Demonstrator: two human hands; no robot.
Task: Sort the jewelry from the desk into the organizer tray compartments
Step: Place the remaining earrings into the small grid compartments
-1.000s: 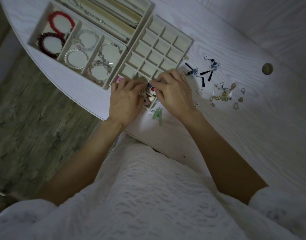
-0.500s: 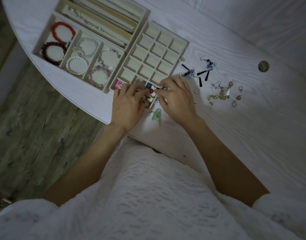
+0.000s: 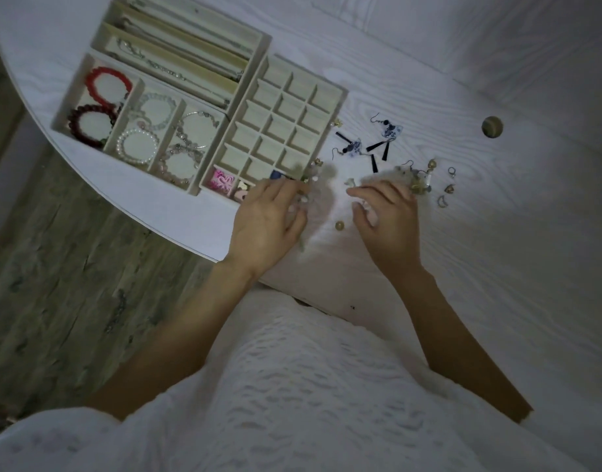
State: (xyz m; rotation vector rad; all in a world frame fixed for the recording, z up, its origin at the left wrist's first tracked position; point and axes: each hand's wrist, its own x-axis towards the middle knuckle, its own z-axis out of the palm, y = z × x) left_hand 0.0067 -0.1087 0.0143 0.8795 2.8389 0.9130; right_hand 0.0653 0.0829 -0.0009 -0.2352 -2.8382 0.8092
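A: 2 hands logged. Left hand [image 3: 267,219] rests at the near corner of the grid tray [image 3: 321,92], fingers loosely curled; motion blur hides the tips, so I cannot tell if it holds anything. Right hand [image 3: 388,219] lies on the desk [image 3: 497,250], fingers bent over the loose pile; again, cannot tell.

B: Stock still unsorted?

A: Item: blue-and-white drop earrings [image 3: 389,131], black tassels, on the desk just right of the tray. Item: small gold pieces [image 3: 444,190], beside the right fingertips. Item: 1 gold bead [image 3: 339,225], between the hands.

B: Handling?

A: Judged light, small and snag-prone; the bead would likely roll. Pinch earrings by the hook wire, not the tassel. Most grid cells are unfilled; near-row cells hold a pink piece [image 3: 221,180].
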